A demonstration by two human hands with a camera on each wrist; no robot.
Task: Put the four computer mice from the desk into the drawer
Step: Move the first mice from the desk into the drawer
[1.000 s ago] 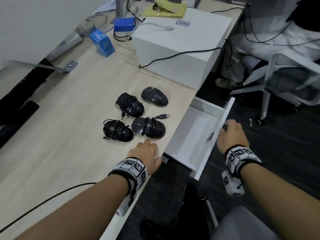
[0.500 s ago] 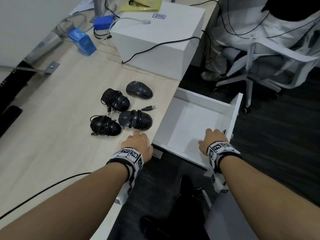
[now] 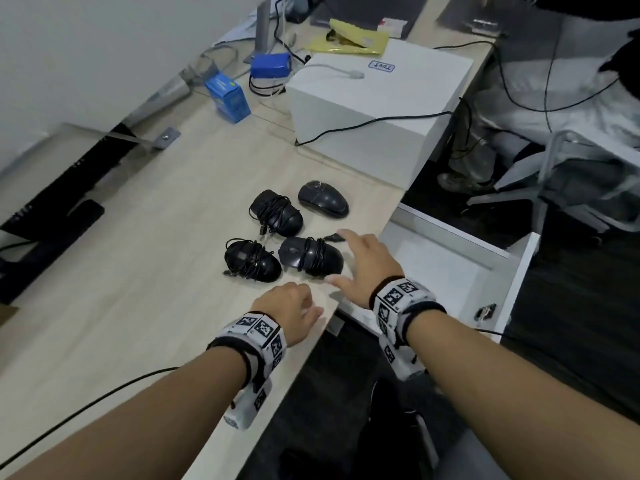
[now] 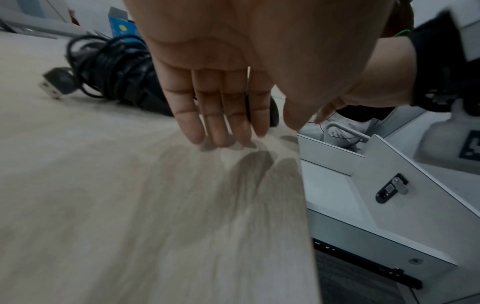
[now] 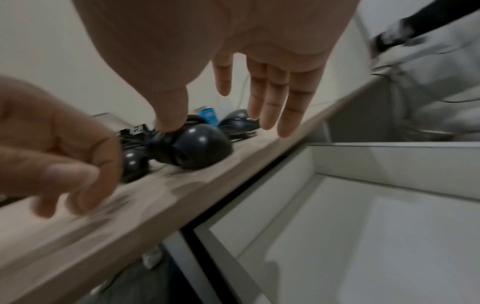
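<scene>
Four black computer mice lie together on the wooden desk (image 3: pixel 138 237). Three have their cables wound round them: far left (image 3: pixel 277 213), near left (image 3: pixel 251 259) and near right (image 3: pixel 310 256). The fourth (image 3: pixel 322 202) lies at the back. My right hand (image 3: pixel 360 266) hovers with fingers spread just right of the near right mouse (image 5: pixel 200 146), over the desk edge, holding nothing. Its thumb tip is at that mouse's cable; contact is unclear. My left hand (image 3: pixel 289 306) rests its fingertips (image 4: pixel 221 135) on the desk below the mice. The white drawer (image 3: pixel 446 271) stands pulled out at the right.
A big white box (image 3: pixel 374 109) with a black cable over it stands behind the mice. A blue carton (image 3: pixel 227 97) is further back left. An office chair (image 3: pixel 571 174) and a seated person are beyond the drawer. A black cable (image 3: pixel 86 407) crosses the near desk.
My right hand has left the drawer's front and moved left and up to the near right mouse. The drawer now stands open. My left hand has stayed on the desk edge.
</scene>
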